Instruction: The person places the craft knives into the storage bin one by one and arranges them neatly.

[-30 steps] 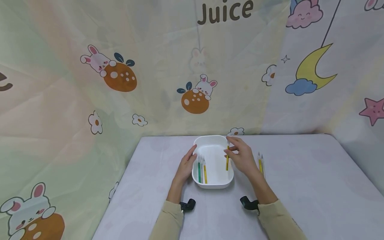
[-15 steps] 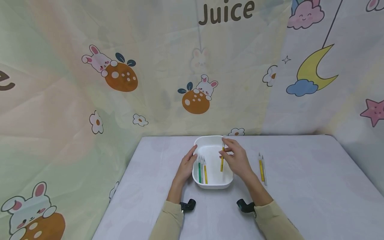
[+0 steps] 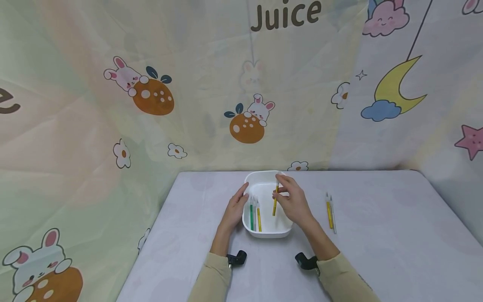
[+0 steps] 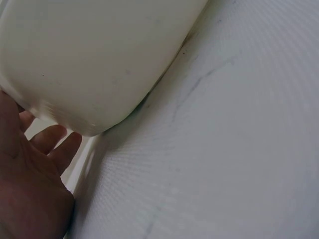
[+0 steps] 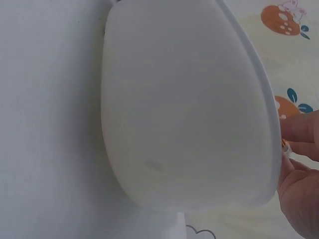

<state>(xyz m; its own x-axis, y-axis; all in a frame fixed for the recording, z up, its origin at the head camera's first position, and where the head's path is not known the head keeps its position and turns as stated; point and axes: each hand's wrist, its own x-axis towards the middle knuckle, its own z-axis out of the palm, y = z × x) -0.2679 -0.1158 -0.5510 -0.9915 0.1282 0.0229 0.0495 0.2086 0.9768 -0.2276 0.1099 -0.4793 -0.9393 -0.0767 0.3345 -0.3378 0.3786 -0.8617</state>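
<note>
A white rectangular tray (image 3: 271, 224) sits upright near the far edge of the table. My left hand (image 3: 232, 211) rests against the tray's left side, its fingers fairly straight along the wall. Over the tray's right half, my right hand (image 3: 296, 203) pinches a slim yellow pencil-like stick (image 3: 274, 205) between thumb and fingers, close to upright. Inside, at the left, lie a green stick (image 3: 251, 217), a silver one and a yellow stick (image 3: 259, 219), side by side with pale pointed ends up. In the right wrist view the tray wall (image 5: 189, 109) hides most of the held stick.
To the right of the tray, another yellow stick (image 3: 330, 214) and a silver stick (image 3: 333, 218) lie together on the white-covered table (image 3: 388, 235). A printed cloth backdrop (image 3: 203, 84) stands behind the table. Each wrist wears a black camera mount.
My right hand has moved left with the yellow stick, from the tray's right rim toward its middle. The two sticks on the table are now fully uncovered. The left hand stays in place.
</note>
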